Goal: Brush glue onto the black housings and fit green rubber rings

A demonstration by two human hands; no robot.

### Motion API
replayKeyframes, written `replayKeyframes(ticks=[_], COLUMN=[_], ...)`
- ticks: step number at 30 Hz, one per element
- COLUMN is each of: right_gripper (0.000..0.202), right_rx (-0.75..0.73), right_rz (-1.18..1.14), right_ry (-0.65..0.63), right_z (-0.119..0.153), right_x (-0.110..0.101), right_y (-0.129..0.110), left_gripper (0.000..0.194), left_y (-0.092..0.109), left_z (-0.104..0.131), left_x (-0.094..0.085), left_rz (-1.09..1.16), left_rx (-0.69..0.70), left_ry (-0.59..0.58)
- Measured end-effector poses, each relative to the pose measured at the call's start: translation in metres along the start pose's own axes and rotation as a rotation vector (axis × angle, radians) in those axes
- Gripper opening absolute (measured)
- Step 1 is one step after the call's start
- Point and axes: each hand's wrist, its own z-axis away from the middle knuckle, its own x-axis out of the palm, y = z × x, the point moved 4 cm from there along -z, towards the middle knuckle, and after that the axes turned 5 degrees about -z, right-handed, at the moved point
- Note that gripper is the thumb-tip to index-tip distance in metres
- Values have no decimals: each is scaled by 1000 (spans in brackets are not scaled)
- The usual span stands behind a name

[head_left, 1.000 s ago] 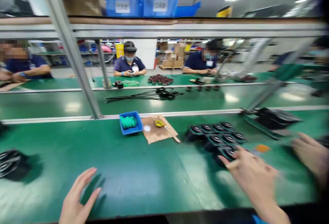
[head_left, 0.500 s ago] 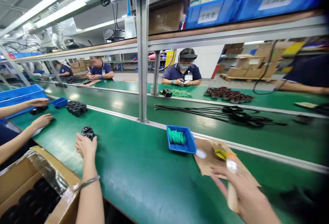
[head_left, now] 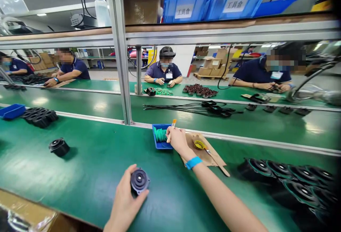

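My left hand [head_left: 126, 194] grips a black round motor-like housing [head_left: 140, 180] by its sides, its ringed top face turned up toward me. Farther off, my right hand [head_left: 178, 138] is closed on a small brush [head_left: 168, 138] with a pale wooden handle and orange bristles pointing up. The fingers of that hand reach over the right side of a blue tray [head_left: 162, 146], beside the green rings [head_left: 160, 134] in it; whether they touch a ring is hidden. A second brush [head_left: 217, 161] rests against a yellow-rimmed dish [head_left: 198, 144] on a piece of cardboard [head_left: 191, 139].
Another black housing [head_left: 59, 147] stands on the green bench at left. Several housings with green rings [head_left: 287, 175] stand at right. Black parts [head_left: 39, 117] lie beside a blue bin [head_left: 12, 111]. A metal post [head_left: 119, 54] rises behind the bench. Co-workers sit opposite.
My view has swung right. My left hand has brought a housing from the left toward the front middle. My right hand, with the brush, has moved from the cardboard to the blue tray.
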Motion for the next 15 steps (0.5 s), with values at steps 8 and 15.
replayKeyframes(ticks=[8, 15], right_gripper=[9, 4], right_rx=[58, 89], right_rz=[-17, -57], right_ry=[-11, -33], right_z=[-4, -4], right_x=[10, 1], right_y=[6, 13], left_gripper=[60, 54], left_y=[14, 7], left_z=[22, 26], left_x=[6, 3], left_rz=[124, 125], left_rx=[35, 30], left_ry=[-6, -35])
